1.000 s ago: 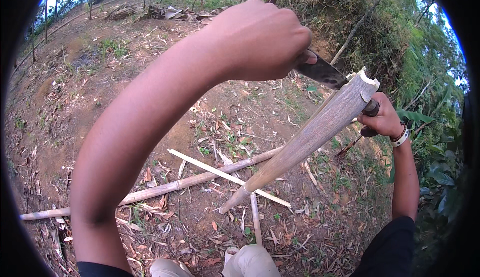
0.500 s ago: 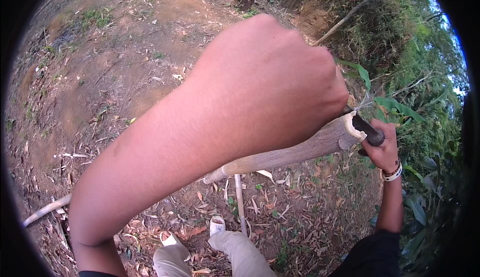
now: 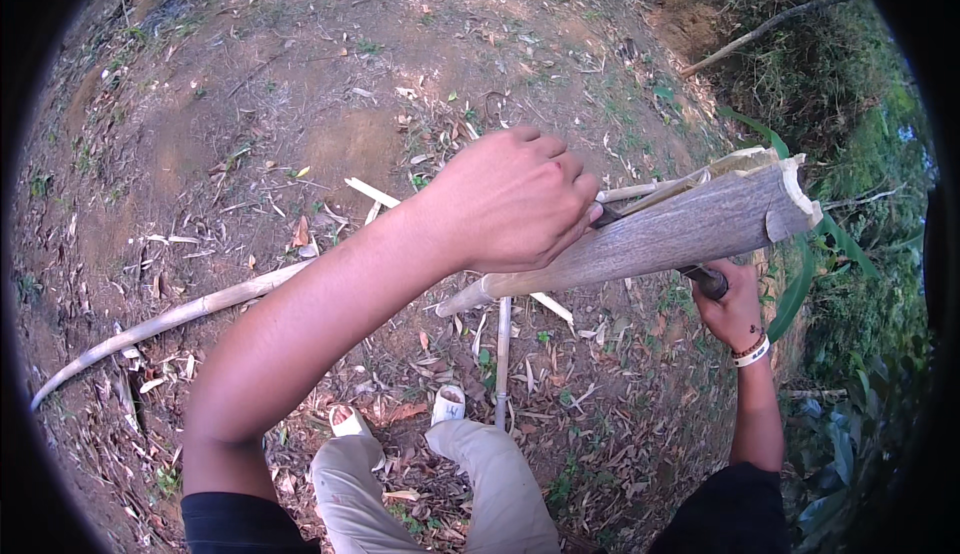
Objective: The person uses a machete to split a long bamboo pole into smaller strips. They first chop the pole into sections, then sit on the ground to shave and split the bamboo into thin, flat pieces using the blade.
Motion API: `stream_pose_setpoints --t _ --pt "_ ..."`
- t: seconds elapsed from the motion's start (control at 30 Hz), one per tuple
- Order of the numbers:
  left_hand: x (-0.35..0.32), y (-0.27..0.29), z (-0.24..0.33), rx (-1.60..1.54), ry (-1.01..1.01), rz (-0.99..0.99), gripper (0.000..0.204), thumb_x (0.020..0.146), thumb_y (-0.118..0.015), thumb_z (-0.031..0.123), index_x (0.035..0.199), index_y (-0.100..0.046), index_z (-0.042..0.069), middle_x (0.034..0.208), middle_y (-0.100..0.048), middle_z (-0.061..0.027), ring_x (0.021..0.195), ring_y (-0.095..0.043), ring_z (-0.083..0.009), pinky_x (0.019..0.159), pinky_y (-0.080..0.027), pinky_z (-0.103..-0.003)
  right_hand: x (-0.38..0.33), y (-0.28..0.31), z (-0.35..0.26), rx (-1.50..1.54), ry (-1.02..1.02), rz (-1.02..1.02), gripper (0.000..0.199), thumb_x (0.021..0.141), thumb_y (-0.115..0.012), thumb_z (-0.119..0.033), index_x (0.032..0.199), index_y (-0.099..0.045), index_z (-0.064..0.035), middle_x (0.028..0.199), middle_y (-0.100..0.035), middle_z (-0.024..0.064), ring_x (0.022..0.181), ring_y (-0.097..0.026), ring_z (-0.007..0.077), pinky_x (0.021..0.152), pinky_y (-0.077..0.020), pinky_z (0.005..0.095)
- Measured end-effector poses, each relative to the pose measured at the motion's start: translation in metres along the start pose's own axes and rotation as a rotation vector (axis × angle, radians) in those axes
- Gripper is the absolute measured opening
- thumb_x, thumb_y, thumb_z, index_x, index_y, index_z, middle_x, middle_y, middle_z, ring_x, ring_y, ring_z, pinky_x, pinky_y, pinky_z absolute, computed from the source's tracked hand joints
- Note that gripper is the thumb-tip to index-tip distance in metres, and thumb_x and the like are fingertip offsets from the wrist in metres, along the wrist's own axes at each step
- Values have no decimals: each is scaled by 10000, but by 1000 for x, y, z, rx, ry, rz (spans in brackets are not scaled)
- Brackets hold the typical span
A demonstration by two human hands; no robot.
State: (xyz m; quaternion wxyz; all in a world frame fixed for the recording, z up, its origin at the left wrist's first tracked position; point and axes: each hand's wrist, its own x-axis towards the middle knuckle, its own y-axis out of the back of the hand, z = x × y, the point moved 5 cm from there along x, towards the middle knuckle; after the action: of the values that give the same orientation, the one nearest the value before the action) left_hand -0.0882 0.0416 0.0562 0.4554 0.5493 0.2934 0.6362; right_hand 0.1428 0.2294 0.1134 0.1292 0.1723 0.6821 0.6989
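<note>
A thick grey-brown bamboo pole (image 3: 650, 234) slants across in front of me, its jagged pale cut end up at the right. A split strip (image 3: 725, 166) stands apart along its far side. My right hand (image 3: 730, 304), below the pole, is closed round the dark round handle (image 3: 708, 280) of a tool. My left hand (image 3: 525, 199) is a fist on the pole's other side, with a dark tool end (image 3: 605, 216) at its thumb. That end lines up with the handle; the pole hides what lies between, so the blade does not show.
A thin pole (image 3: 503, 364) stands under the bamboo near my feet. A long pale pole (image 3: 170, 319) lies to the left, with dry leaves and split pieces (image 3: 372, 194) on the soil. Green plants (image 3: 850, 254) grow at the right, and a branch (image 3: 770, 32) leans behind.
My left fist has moved down and away from the camera. The tool has shifted from the pole's cut end down along it, and the split strip now shows. The view has shifted slightly.
</note>
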Motion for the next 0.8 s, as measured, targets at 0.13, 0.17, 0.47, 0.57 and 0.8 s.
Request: stream_pose_setpoints --t 0.13,0.17,0.47,0.57,0.8 --pt "6 24 18 -255 -51 239 755 919 -547 505 1421 -354 -24 1347 -490 -245 1255 -484 -375 1012 -422 -468 -11 1 -1 -2 -73 16 115 694 -670 -102 764 -585 -68 565 -540 163 590 -577 396 564 -451 448" --pt "15 29 27 -367 -11 302 769 917 -564 493 1427 -333 -35 1353 -480 -262 1273 -467 -391 1033 -404 -474 -14 6 -1 5 -104 28 116 698 -668 -108 758 -578 -66 567 -539 163 597 -582 395 558 -452 452" --pt "52 29 97 -484 335 456 654 902 -668 221 1359 -316 -87 1143 -571 -350 1095 -566 -536 979 -454 -527 -40 22 -2 2 -115 57 199 702 -650 -99 900 -643 -117 653 -630 156 638 -632 368 586 -478 462" --pt "61 30 101 -389 282 396 694 899 -666 249 1382 -297 -86 1173 -562 -342 1171 -501 -559 1090 -340 -550 -42 23 9 141 -159 -50 266 697 -655 -97 963 -665 -106 680 -645 169 665 -640 381 619 -497 463" --pt "81 25 144 -122 148 306 812 920 -569 458 1443 -264 -83 1396 -431 -307 1335 -401 -466 1168 -164 -575 -32 21 0 335 -39 131 293 708 -679 -99 999 -661 -79 682 -636 178 678 -634 393 626 -497 465"
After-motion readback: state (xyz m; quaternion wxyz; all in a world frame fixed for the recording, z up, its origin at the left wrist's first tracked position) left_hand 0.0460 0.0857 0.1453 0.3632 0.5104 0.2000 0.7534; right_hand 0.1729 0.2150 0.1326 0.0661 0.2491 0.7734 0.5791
